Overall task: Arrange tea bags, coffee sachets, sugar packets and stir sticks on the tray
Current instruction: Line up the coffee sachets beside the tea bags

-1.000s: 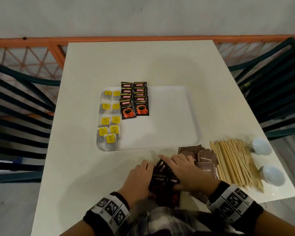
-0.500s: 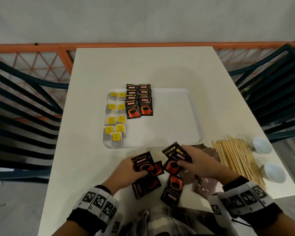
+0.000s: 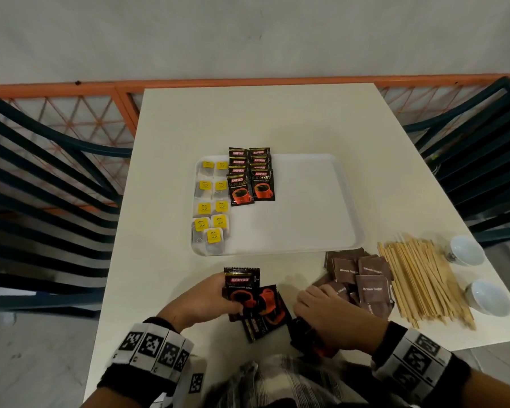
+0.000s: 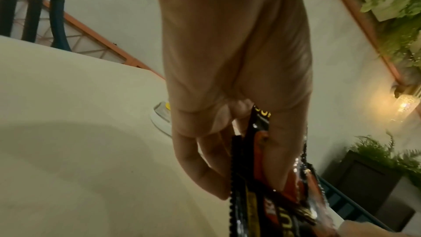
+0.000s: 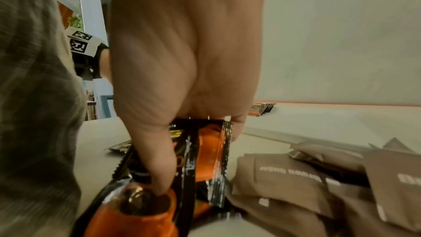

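Note:
A white tray [image 3: 312, 231] lies mid-table with yellow-tagged tea bags [image 3: 211, 207] down its left side and two rows of black coffee sachets [image 3: 251, 178] beside them. At the near edge my left hand [image 3: 206, 298] grips black coffee sachets [image 3: 242, 285], thumb over them in the left wrist view [image 4: 262, 150]. My right hand [image 3: 333, 313] grips more coffee sachets [image 3: 306, 337] low by my body, seen close in the right wrist view [image 5: 205, 159]. Brown sugar packets [image 3: 362, 278] and wooden stir sticks [image 3: 421, 278] lie right of my hands.
Two small white cups [image 3: 465, 250] stand at the table's right edge beyond the sticks. Dark slatted chairs [image 3: 42, 184] flank the table on both sides. An orange railing [image 3: 248, 83] runs behind the far edge. The tray's right half is bare.
Both hands lifted coffee sachets off the near-edge pile and drew apart. The right hand then dropped back toward my body while the left hand kept its sachets raised.

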Action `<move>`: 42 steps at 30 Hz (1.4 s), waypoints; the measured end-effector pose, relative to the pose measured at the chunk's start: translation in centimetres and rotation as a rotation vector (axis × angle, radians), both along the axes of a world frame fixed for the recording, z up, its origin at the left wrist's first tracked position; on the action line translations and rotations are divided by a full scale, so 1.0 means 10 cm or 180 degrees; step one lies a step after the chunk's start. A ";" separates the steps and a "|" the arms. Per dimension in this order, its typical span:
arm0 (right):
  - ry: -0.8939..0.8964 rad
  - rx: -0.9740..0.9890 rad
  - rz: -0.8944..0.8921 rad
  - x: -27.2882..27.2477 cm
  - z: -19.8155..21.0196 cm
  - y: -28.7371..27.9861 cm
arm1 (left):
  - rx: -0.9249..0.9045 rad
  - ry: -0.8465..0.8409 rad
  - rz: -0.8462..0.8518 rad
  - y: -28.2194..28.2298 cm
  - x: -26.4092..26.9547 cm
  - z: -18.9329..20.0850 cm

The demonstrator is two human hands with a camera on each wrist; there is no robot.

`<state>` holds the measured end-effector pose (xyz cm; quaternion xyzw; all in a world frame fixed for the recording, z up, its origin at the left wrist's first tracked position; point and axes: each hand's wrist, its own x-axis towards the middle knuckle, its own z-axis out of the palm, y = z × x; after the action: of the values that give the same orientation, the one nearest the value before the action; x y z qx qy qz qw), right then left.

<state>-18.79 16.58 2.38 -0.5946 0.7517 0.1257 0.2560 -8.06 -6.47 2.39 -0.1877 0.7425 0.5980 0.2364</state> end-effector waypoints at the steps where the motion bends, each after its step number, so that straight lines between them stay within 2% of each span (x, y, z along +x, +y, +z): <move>1: -0.0034 -0.0048 -0.0055 0.00 0.00 -0.02 | 0.0014 0.0000 0.0011 -0.02 0.01 0.01; 4: -0.0143 -0.0165 -0.0202 0.01 0.02 -0.09 | 0.0157 0.0055 0.0261 -0.07 0.06 0.02; 10: -0.0175 -0.0012 0.0032 0.03 0.05 -0.07 | 0.0408 0.0053 0.0819 -0.14 0.10 0.07; 14: 0.0088 0.0062 0.0274 0.09 0.10 0.01 | 0.0646 -0.0050 0.1065 -0.11 0.10 0.04; 17: 0.0363 0.0073 0.0359 0.14 0.03 0.09 | 0.0721 -0.0073 0.0845 -0.08 0.07 0.06; 20: 0.0426 -0.0215 0.0329 0.08 -0.01 0.13 | 0.0749 -0.0112 0.0614 -0.03 0.02 0.11; 25: 0.0061 0.0206 0.0303 0.12 0.13 0.01 | 0.0578 -0.0064 0.0377 0.02 -0.08 0.12; 31: -0.0553 -0.0236 -0.0490 0.16 0.20 -0.25 | 0.0511 0.0103 0.0684 -0.05 -0.08 0.09; 37: -0.0216 0.0021 -0.0558 0.22 0.00 -0.53 | 0.0441 0.0325 0.0954 -0.07 -0.03 0.08; 42: -0.0359 0.0173 -0.0835 0.14 0.03 -0.56 | 0.0425 0.0497 0.1367 -0.11 0.04 0.04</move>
<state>-17.35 10.98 2.68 -0.4903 0.8037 0.0779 0.3281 -7.66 -7.53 2.78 -0.2785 0.6604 0.6950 0.0574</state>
